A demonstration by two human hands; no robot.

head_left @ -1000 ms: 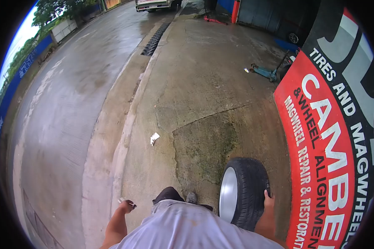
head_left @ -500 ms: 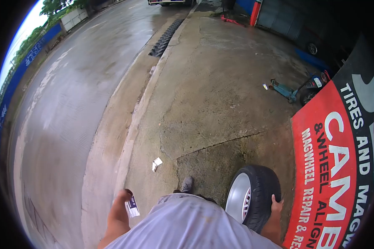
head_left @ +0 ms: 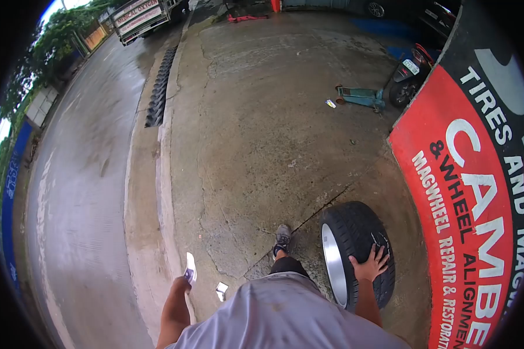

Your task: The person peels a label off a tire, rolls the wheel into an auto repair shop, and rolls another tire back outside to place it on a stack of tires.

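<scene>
A black tire on a silver rim point(head_left: 358, 250) stands upright on the concrete at my right side. My right hand point(head_left: 370, 264) lies on its tread with the fingers spread. Low on the left, my left hand point(head_left: 182, 284) is closed on a white and dark card-like packet point(head_left: 190, 270), whose print is too small to read. One shoe point(head_left: 283, 235) shows ahead of my shirt, left of the tire. A small white scrap point(head_left: 222, 291) lies on the ground between my left hand and my body.
On the right stands a red and black sign point(head_left: 448, 192). Beyond it are a teal floor jack point(head_left: 360, 96) and a motorcycle point(head_left: 410, 72). A drain grate point(head_left: 160, 90) runs beside the road, with a truck point(head_left: 142, 18) at the top left.
The tire has moved forward over the concrete. My right hand has gone from the tire's right edge onto its tread, fingers spread. The packet now points upward, and the white scrap is nearer my body.
</scene>
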